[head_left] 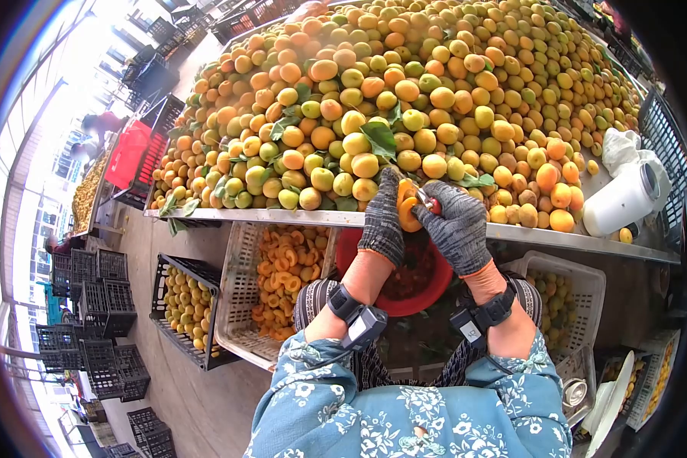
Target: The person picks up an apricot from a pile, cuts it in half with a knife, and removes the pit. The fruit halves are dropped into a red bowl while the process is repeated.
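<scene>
In a grey knit glove, my left hand (383, 220) is closed around a cut-open apricot (406, 206), its orange flesh showing. My right hand (459, 227), gloved the same way, grips a small red-handled metal tool (434, 204) whose tip is against the apricot; the exact kind of tool is hidden by the fingers. Both hands are at the near edge of a metal table (282, 217), heaped with whole apricots (359, 145) and some green leaves. Below my hands stands a red basin (441, 284) with dark, wet-looking bits inside.
Left of my knees, a white crate (233, 305) holds apricot halves, beside a black crate (210, 355) of whole fruit. Another pale crate (594, 286) stands right. A white jug (624, 200) lies on the table. Stacked black crates (107, 305) stand far left.
</scene>
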`<state>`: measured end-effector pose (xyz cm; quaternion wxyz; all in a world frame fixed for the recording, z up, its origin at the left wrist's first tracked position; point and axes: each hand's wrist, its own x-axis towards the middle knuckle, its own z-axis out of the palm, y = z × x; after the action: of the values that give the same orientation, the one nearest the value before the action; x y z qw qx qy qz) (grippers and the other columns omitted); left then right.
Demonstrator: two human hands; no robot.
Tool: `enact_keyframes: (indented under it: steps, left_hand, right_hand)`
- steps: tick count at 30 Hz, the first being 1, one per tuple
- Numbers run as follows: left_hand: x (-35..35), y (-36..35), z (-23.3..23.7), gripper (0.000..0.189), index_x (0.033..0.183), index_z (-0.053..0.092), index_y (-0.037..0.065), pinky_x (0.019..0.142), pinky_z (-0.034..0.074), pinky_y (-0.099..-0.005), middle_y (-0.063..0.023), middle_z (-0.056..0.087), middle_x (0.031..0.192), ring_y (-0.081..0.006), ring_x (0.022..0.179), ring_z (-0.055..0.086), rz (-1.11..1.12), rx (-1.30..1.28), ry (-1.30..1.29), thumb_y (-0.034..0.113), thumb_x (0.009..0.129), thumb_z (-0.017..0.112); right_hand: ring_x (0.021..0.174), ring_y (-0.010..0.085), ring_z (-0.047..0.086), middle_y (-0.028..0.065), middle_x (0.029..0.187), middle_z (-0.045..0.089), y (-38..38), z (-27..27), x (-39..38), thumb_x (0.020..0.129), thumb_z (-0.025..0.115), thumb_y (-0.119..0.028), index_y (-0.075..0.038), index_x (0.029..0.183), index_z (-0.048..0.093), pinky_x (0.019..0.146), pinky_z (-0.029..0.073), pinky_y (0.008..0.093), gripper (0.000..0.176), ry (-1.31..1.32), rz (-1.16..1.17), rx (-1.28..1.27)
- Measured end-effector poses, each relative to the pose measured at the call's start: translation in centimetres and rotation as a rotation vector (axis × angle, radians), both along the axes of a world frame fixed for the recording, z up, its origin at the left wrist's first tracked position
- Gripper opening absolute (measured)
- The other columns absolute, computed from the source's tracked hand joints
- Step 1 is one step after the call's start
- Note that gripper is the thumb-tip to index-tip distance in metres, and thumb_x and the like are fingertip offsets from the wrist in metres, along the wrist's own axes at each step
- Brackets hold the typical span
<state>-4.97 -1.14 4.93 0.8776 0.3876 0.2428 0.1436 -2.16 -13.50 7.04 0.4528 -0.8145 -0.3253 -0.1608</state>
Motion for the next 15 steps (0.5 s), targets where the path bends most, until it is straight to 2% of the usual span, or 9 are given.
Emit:
enact_keyframes:
  steps: [4,6,9,10,11,12,13,14,15]
  left_hand:
    - [0.1,-0.2,-1.3,0.037,0.110,0.058,0.007,0.067,0.052,-0.0278,-0.0039,0.062,0.093,-0.0153,0.080,0.061,-0.028,-0.112,0.002,0.040,0.093,0.059]
    - [0.7,0.1,-2.4,0.036,0.110,0.059,0.008,0.067,0.051,-0.0288,-0.0043,0.062,0.093,-0.0160,0.081,0.060,-0.168,-0.324,-0.041,0.039,0.093,0.059]
    - [0.8,-0.3,-2.0,0.035,0.106,0.059,0.009,0.065,0.050,-0.0299,-0.0043,0.062,0.091,-0.0172,0.077,0.060,-0.123,-0.342,0.019,0.041,0.092,0.059]
    - [0.7,-0.2,-1.6,0.035,0.106,0.059,0.009,0.065,0.050,-0.0299,-0.0043,0.062,0.091,-0.0172,0.077,0.060,-0.123,-0.339,0.018,0.041,0.092,0.059]
    - [0.5,0.0,-1.2,0.037,0.105,0.059,0.009,0.065,0.051,-0.0296,-0.0045,0.063,0.090,-0.0174,0.077,0.061,-0.072,-0.229,0.019,0.043,0.092,0.059]
    - [0.2,0.4,-0.7,0.038,0.104,0.059,0.009,0.064,0.052,-0.0293,-0.0047,0.063,0.089,-0.0177,0.077,0.061,-0.019,-0.119,0.019,0.045,0.091,0.059]
    - [-0.2,0.7,0.4,0.038,0.104,0.059,0.009,0.064,0.052,-0.0293,-0.0047,0.063,0.089,-0.0177,0.077,0.061,-0.015,-0.116,0.018,0.045,0.091,0.059]
    - [-0.6,1.0,1.5,0.040,0.101,0.058,0.009,0.060,0.053,-0.0312,-0.0044,0.062,0.086,-0.0189,0.071,0.062,-0.045,-0.095,0.037,0.047,0.090,0.060]
    - [-0.8,1.2,2.1,0.042,0.098,0.058,0.008,0.057,0.055,-0.0331,-0.0042,0.061,0.082,-0.0201,0.066,0.062,-0.074,-0.075,0.056,0.049,0.089,0.060]
  right_hand:
    - [0.068,0.0324,0.062,0.0137,0.073,0.062,-0.1,0.4,-0.4,0.077,0.066,-0.016,-0.006,0.087,0.065,0.060,0.049,0.0423,0.014,-0.028,-0.013,-0.123]
    - [0.066,0.0325,0.061,0.0131,0.071,0.062,0.2,0.4,-0.4,0.077,0.065,-0.018,-0.007,0.082,0.062,0.059,0.048,0.0432,0.012,-0.114,-0.041,-0.201]
    - [0.068,0.0336,0.061,0.0133,0.073,0.062,0.6,-0.5,-0.2,0.077,0.064,-0.020,-0.007,0.082,0.062,0.059,0.048,0.0435,0.013,-0.095,-0.039,-0.232]
    - [0.062,0.0252,0.062,0.0081,0.070,0.064,0.6,-0.2,-0.1,0.079,0.063,-0.015,-0.005,0.087,0.064,0.059,0.048,0.0362,0.014,-0.087,0.000,-0.198]
    - [0.062,0.0252,0.062,0.0081,0.070,0.064,0.5,-0.3,0.0,0.079,0.063,-0.015,-0.005,0.087,0.064,0.059,0.048,0.0362,0.014,-0.087,0.000,-0.195]
    - [0.060,0.0188,0.058,0.0045,0.070,0.063,0.4,-0.4,0.2,0.080,0.063,-0.014,-0.003,0.088,0.065,0.058,0.047,0.0322,0.013,0.274,0.075,0.111]
    - [0.058,0.0124,0.055,0.0009,0.069,0.062,0.3,-0.6,0.3,0.081,0.062,-0.012,-0.002,0.088,0.065,0.057,0.046,0.0283,0.013,0.633,0.151,0.419]
    - [0.063,0.0049,0.050,-0.0029,0.071,0.059,0.2,-0.3,0.6,0.081,0.062,-0.009,-0.001,0.084,0.065,0.057,0.043,0.0227,0.009,0.747,0.165,0.604]
    - [0.063,0.0049,0.050,-0.0029,0.071,0.059,-0.1,0.2,0.6,0.081,0.062,-0.009,-0.001,0.084,0.065,0.057,0.043,0.0227,0.009,0.745,0.169,0.601]
